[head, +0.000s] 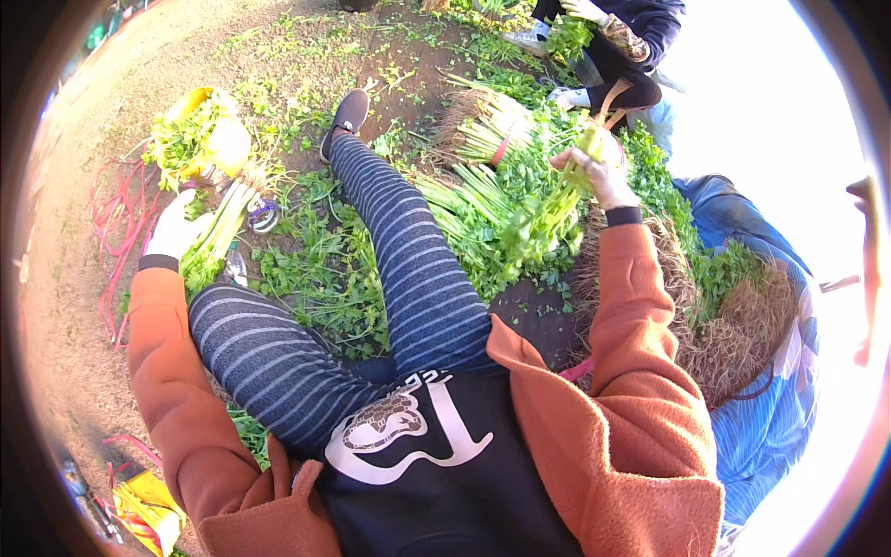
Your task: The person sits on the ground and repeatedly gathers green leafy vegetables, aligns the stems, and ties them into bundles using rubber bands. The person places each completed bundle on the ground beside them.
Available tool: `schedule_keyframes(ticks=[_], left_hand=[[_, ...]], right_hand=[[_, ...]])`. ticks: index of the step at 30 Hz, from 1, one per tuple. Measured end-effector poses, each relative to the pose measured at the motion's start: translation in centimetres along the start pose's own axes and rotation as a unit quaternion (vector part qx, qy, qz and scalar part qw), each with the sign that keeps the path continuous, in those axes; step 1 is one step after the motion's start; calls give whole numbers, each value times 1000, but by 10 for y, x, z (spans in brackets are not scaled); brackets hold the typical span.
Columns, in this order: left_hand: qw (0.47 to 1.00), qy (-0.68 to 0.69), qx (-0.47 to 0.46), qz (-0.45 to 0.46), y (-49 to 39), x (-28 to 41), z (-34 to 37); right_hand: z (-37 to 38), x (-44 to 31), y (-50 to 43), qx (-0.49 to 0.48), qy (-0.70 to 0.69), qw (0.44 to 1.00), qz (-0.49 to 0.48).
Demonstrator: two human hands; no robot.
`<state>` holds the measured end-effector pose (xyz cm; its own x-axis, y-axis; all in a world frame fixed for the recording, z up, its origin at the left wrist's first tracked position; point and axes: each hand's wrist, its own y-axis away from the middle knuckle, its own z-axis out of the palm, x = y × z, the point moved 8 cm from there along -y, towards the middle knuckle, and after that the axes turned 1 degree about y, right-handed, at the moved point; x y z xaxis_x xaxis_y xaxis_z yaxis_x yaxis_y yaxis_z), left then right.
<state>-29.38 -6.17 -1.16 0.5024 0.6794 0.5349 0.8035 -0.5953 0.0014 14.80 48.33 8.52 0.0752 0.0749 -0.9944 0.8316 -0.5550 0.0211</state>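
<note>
My left hand (175, 226), in a pale glove, is at the left with its fingers around a bunch of leafy green stalks (226, 219), whose roots point away from me. In my gloved right hand (597, 174) is another green leafy bunch (557, 216), its pale root ends up and its leaves hanging down to the left. Below that hand lie leafy stalks (480, 198) and a rooted bundle tied with a red band (501, 147). A roll of tape (264, 217) rests on the ground just right of the left bunch.
A yellow container with leaves (191, 136) stands at the upper left, beside tangled pink strings (122, 223). Rooted plants (738, 327) lie on blue cloth (762, 432) at the right. A co-worker's gloved hand (583, 10) shows at the top. Loose leaves (320, 257) cover ground around my legs.
</note>
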Motion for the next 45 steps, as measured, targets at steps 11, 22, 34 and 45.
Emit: schedule_keyframes(ticks=[11,22,34,45], left_hand=[[954,49,76,287,79,304,4],[857,506,-90,-38,107,202,72],[775,620,-122,-19,113,183,70],[736,649,-192,-5,118,187,87]], right_hand=[[268,-87,-32,-203,-320,923,-73],[373,-10,-14,-370,35,927,54],[315,-21,-65,-123,-101,967,-199],[373,-58,-9,-275,17,898,-344]])
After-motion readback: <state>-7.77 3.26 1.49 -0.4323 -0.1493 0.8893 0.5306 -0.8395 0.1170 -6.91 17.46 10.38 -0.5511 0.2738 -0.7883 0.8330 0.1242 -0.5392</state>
